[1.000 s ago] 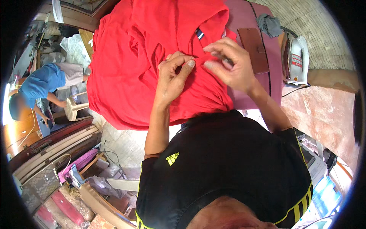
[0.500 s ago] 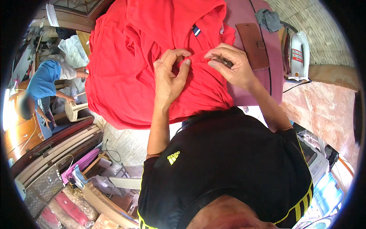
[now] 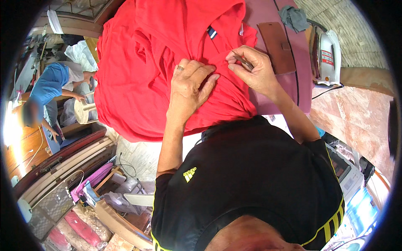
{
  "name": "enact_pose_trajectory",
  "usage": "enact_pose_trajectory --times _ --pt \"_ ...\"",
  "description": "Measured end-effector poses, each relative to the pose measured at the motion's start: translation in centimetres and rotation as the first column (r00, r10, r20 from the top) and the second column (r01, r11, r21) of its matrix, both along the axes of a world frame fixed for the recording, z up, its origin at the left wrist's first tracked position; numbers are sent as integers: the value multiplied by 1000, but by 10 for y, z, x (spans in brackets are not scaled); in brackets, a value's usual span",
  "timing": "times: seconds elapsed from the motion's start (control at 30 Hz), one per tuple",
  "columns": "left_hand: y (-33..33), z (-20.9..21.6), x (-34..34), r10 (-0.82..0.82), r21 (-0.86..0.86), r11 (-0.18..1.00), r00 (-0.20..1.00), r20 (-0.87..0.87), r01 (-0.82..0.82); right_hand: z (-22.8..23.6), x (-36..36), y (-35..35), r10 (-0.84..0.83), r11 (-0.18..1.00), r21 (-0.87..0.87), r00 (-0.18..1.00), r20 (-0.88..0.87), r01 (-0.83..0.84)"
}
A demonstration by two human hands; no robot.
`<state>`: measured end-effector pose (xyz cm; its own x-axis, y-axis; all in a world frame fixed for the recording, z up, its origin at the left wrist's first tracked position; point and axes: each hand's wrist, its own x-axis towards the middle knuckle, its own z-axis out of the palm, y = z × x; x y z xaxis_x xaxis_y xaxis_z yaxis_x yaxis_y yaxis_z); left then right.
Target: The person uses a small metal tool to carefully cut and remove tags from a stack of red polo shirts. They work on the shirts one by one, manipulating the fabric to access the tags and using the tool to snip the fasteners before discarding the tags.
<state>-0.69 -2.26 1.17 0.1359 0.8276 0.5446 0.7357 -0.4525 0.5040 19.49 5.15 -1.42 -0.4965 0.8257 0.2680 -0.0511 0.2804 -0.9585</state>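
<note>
The left hand (image 3: pixel 187 85) lay on red cloth (image 3: pixel 134 83) heaped over the counter's (image 3: pixel 264 102) left side, its grip unclear; the right hand (image 3: pixel 258 72) pinched a dark tool (image 3: pixel 243 62). A brown case (image 3: pixel 276 48) and grey rag (image 3: pixel 294 19) lined the right edge, an iron (image 3: pixel 329 60) just beyond. Past the near left corner stood a carton (image 3: pixel 114 219), contents unclear.

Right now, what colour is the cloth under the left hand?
The cloth is red; see the head view.
</note>
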Motion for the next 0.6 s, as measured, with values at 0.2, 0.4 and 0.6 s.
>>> enact_pose_trajectory --times 0.2,0.4,0.6 --pt "3 8 -1 -78 -218 973 997 4 77 -3 6 5 70 986 -147 996 -62 -78" --pt "7 8 1 -86 -188 977 991 103 105 1 6 -5 40 983 -180 998 -43 -47" --pt "14 11 -9 -158 -272 942 975 153 196 -2 6 -2 40 973 -227 999 -37 -47"
